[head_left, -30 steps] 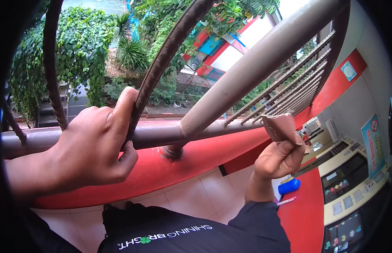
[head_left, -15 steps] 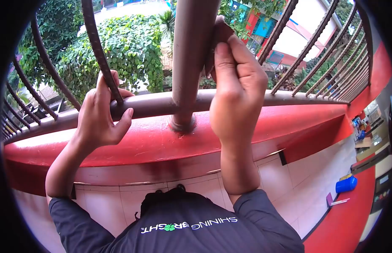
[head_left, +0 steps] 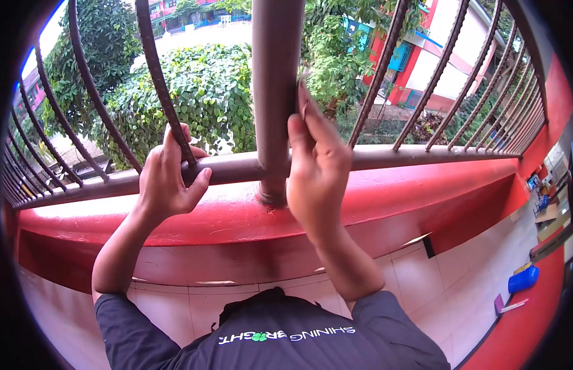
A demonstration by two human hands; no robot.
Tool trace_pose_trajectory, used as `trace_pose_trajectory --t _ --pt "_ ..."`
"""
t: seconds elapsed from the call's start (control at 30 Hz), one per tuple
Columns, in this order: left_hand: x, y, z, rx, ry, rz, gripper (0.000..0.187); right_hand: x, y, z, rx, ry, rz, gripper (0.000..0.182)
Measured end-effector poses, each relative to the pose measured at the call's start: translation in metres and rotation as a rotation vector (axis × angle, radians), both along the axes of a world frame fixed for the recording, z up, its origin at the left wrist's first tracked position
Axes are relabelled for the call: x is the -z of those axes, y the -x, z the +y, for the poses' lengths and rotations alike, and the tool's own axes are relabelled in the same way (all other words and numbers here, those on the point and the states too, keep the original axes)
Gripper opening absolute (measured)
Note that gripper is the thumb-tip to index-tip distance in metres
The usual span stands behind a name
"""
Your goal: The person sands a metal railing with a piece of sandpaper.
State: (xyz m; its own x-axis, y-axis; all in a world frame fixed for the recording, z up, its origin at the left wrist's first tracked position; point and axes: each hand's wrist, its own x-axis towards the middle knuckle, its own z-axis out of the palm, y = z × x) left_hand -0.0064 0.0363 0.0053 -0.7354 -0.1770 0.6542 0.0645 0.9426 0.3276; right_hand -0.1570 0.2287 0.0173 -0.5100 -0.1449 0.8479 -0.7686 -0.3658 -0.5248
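A thick brown vertical post (head_left: pixel 277 80) rises from the red ledge (head_left: pixel 231 209), crossed low down by a horizontal brown rail (head_left: pixel 228 169). My left hand (head_left: pixel 169 176) is wrapped round the foot of a thin twisted bar (head_left: pixel 160 80) where it meets that rail, left of the post. Against the post's right side is my right hand (head_left: pixel 320 160), its fingers together and pointing up. A small dark brown piece (head_left: pixel 303 98), blurred, shows at its fingertips, pressed along the post.
More twisted bars (head_left: pixel 437 74) run to both sides. Leafy bushes (head_left: pixel 194 92) and buildings stand beyond them. Below the ledge is a tiled floor (head_left: pixel 416 277). At the right, a blue container (head_left: pixel 523 279) rests on a red surface (head_left: pixel 533 314).
My right hand has slid down along the post with the brown piece. My left hand keeps its hold on the bar. The view has shifted a little.
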Motion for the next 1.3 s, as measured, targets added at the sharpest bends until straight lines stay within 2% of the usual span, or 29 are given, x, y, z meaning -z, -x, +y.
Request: trace_pose_trajectory --t 0.07,0.13,0.2,0.27,0.33,0.37,0.4,0.47,0.53,0.6,0.7,0.77,0.83,0.97,1.0,1.07,1.13,1.23,1.3 --pt "0.001 -0.001 0.000 -0.004 -0.006 0.002 0.069 -0.039 0.010 -0.003 -0.124 0.091 0.084 0.038" --pt "0.003 0.001 0.000 -0.014 -0.019 0.021 0.068 -0.040 0.008 -0.009 -0.016 0.079 0.113 0.038" --pt "0.005 0.002 0.002 -0.047 0.038 0.048 0.066 0.011 0.002 -0.015 0.122 0.089 0.193 0.039" --pt "0.005 0.006 0.010 -0.050 0.026 0.100 0.064 0.033 -0.009 -0.012 0.173 0.013 0.148 0.039" --pt "0.003 0.007 0.012 -0.080 0.028 0.112 0.061 0.010 -0.013 -0.017 0.194 0.056 0.177 0.035" --pt "0.006 0.009 0.009 -0.063 0.039 0.144 0.060 -0.014 -0.009 -0.016 0.131 0.024 0.043 0.034" --pt "0.006 0.008 0.008 -0.062 0.046 0.147 0.060 -0.041 0.011 -0.031 0.186 0.251 0.245 0.035" --pt "0.006 0.008 0.008 -0.081 0.021 0.129 0.059 -0.066 0.020 -0.038 0.129 0.334 0.275 0.035" --pt "0.005 0.007 0.010 -0.110 0.009 0.114 0.057 -0.034 0.011 -0.024 0.205 0.121 0.223 0.033" --pt "0.006 0.007 0.005 -0.120 0.027 0.112 0.056 0.026 0.001 -0.019 0.241 0.039 0.215 0.034" --pt "0.006 0.009 0.006 -0.115 0.031 0.147 0.050 0.037 -0.002 -0.018 0.248 0.060 0.178 0.034" --pt "0.007 0.009 0.009 -0.178 0.044 0.151 0.047 0.010 0.000 -0.011 0.047 0.111 0.111 0.035" --pt "0.011 0.011 0.010 -0.237 0.039 0.173 0.042 0.004 -0.003 0.007 0.047 0.086 0.114 0.035" --pt "0.017 0.022 0.009 -0.367 -0.125 0.216 0.034 0.033 -0.003 0.042 -0.018 0.163 0.188 0.036" --pt "0.015 0.026 0.017 -0.383 -0.173 0.258 0.031 0.037 0.001 0.049 -0.117 0.192 0.211 0.037" --pt "0.015 0.031 0.026 -0.627 -0.121 0.163 0.030 0.046 0.008 0.057 -0.270 0.220 0.142 0.035" --pt "0.011 0.041 0.047 -0.758 -0.165 0.220 0.035 0.057 0.017 0.075 -0.421 0.151 0.065 0.026" --pt "0.022 0.055 0.048 -0.761 -0.269 0.402 0.039 0.077 0.034 0.104 -0.584 0.067 0.006 0.023" --pt "0.024 0.063 0.050 -0.764 -0.343 0.493 0.039 0.082 0.043 0.122 -0.942 -0.102 -0.349 0.020"
